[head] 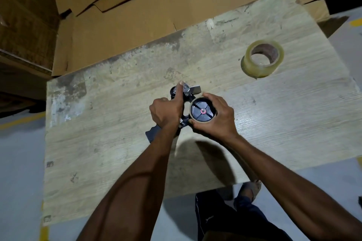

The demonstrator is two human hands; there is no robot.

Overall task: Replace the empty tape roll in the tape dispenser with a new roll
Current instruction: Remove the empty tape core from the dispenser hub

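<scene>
A black tape dispenser (187, 96) lies on its side in the middle of the wooden table (117, 103), its handle (152, 134) pointing toward the near left. My left hand (166, 110) presses down on the dispenser's frame, with the index finger stretched to the metal blade end. My right hand (217, 118) wraps around the thin empty roll (193, 120) that sits on the dispenser's black hub (202, 111). A full roll of clear tape (262, 61) with a brown core lies flat at the far right of the table, apart from both hands.
Flattened cardboard sheets (127, 15) are stacked beyond the table's far edge and at the left. The grey floor (19, 162) with yellow lines surrounds the table. My leg and foot (250, 188) show under the near edge.
</scene>
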